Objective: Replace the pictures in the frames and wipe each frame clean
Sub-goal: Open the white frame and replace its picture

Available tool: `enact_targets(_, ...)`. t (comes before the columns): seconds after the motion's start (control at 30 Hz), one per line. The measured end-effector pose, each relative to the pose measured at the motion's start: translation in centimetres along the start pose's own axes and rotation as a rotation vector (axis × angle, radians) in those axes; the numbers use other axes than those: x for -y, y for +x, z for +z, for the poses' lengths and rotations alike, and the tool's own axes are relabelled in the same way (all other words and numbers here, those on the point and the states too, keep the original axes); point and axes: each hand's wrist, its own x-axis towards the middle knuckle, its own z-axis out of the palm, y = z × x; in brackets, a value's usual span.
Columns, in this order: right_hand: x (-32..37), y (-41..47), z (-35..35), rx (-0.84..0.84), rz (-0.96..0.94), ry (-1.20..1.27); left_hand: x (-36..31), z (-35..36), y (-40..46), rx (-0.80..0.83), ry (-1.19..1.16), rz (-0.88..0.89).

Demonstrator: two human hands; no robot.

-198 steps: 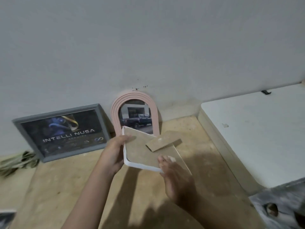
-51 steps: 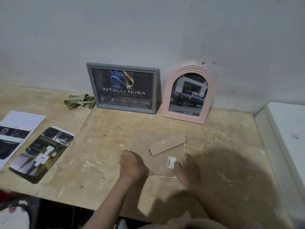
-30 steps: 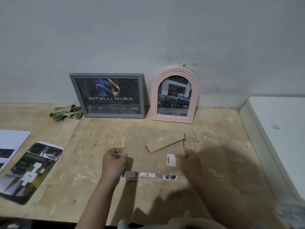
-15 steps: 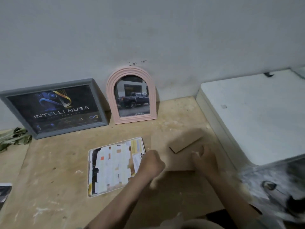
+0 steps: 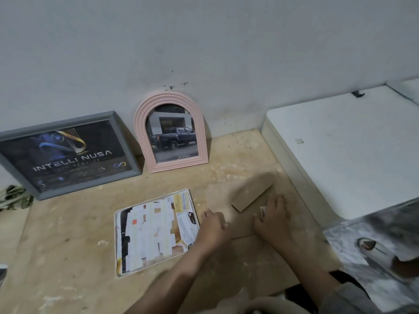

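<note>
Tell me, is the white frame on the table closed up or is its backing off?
Backing off. The brown backing board lies flat beside the white frame, which lies face down with its printed insert exposed.

Quick headcount of the bench, approx:

3 frames total: 1 grey frame (image 5: pixel 68 152) w/ the INTELLI NUSA print and 1 pink arched frame (image 5: pixel 171 132) w/ a truck photo, both standing vs the wall, plus 1 white frame (image 5: pixel 156 232) lying flat w/ its picture showing. 1 brown backing board (image 5: pixel 229 200) (its fold-out stand counted as part of it). 1 green cloth (image 5: pixel 13 198) at the left edge. 2 hands: left hand (image 5: pixel 212 225), right hand (image 5: pixel 272 219). 1 white cabinet top (image 5: pixel 353 143). 1 wooden table (image 5: pixel 68 257).
</note>
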Motion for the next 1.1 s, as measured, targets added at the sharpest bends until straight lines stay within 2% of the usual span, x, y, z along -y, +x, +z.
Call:
enact_targets(0.1, 1.8, 0.1, 0.9, -0.133, -0.138, 0.031, 1.2, -2.5, -0.8, -0.257, -0.144, 0.028)
enact_targets(0.2, 5.2, -0.4, 1.9, -0.069, -0.322, 0.074, 3.8, -5.2, -1.2, -0.469, -0.159, 0.005)
enact_targets(0.3, 8.1, -0.5, 4.0, 0.028, -0.569, 0.098, 8.3, -7.6, -1.2, -0.572, -0.076, -0.039)
enact_targets(0.37, 10.2, -0.4, 4.9, 0.104, -0.687, 0.078, 11.3, -9.1, -1.4, -0.586, 0.022, -0.066)
enact_targets(0.43, 12.2, -0.7, 5.5, 0.137, -0.751, -0.047, 13.6, -10.2, -1.8, -0.587, 0.126, -0.111)
enact_targets(0.5, 13.3, -0.7, 6.3, 0.2, -0.741, -0.167, 14.9, -10.9, -2.2, -0.548, 0.2, -0.141)
enact_targets(0.63, 14.3, -0.2, 7.4, 0.182, -0.747, -0.3, 16.1, -11.7, -2.9, -0.471, 0.224, -0.083)
enact_targets(0.83, 14.7, 0.9, 7.9, 0.151, -0.759, -0.291, 16.1, -12.3, -2.1, -0.416, 0.229, -0.125)
enact_targets(1.1, 15.0, -0.3, 7.8, 0.134, -0.816, -0.152, 15.1, -12.2, -1.2, -0.467, 0.277, -0.241)
